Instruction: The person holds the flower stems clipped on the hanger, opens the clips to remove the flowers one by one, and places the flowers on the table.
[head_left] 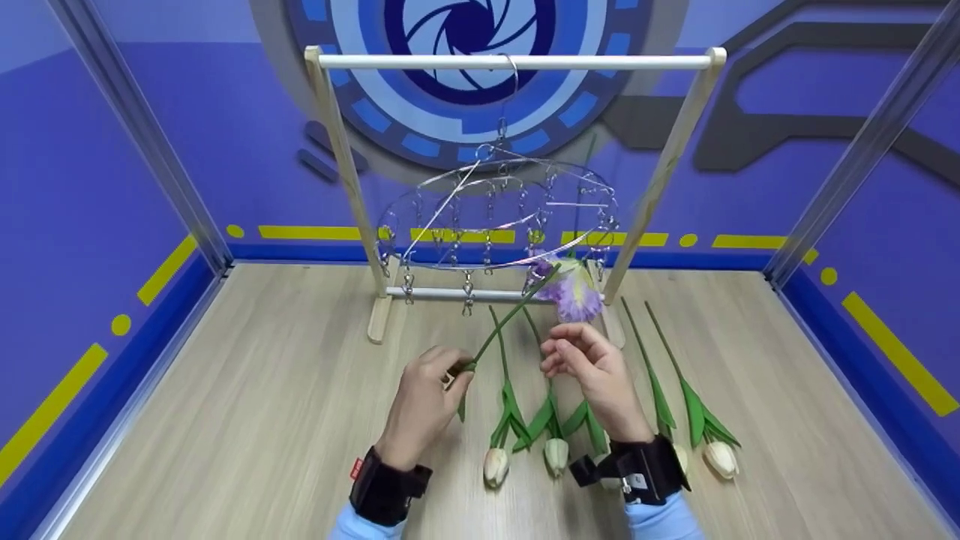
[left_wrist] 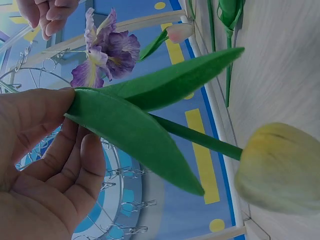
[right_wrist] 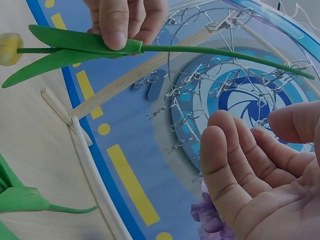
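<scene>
My left hand (head_left: pixel 427 397) pinches an artificial tulip (left_wrist: pixel 280 167) at its green leaves, between thumb and fingers. Its pale yellow bloom hangs low while the bare stem (right_wrist: pixel 225 51) slants up toward the rack. My right hand (head_left: pixel 600 379) is apart from it, fingers loosely bent and holding nothing, as the right wrist view shows. Just beyond that hand, a purple iris (head_left: pixel 577 292) hangs bloom-down at the right side of a round metal clip hanger (head_left: pixel 487 266). Dangling clips (head_left: pixel 468 292) ring the hanger, which hooks over a white rod (head_left: pixel 420 63).
Several pale tulips lie on the wooden table, including one at the left (head_left: pixel 496 466) and one at the far right (head_left: pixel 721 459); my right wrist partly covers others. A wooden stand (head_left: pixel 667 161) frames the hanger. Purple-blue panels (head_left: pixel 105 165) enclose the table's back and sides.
</scene>
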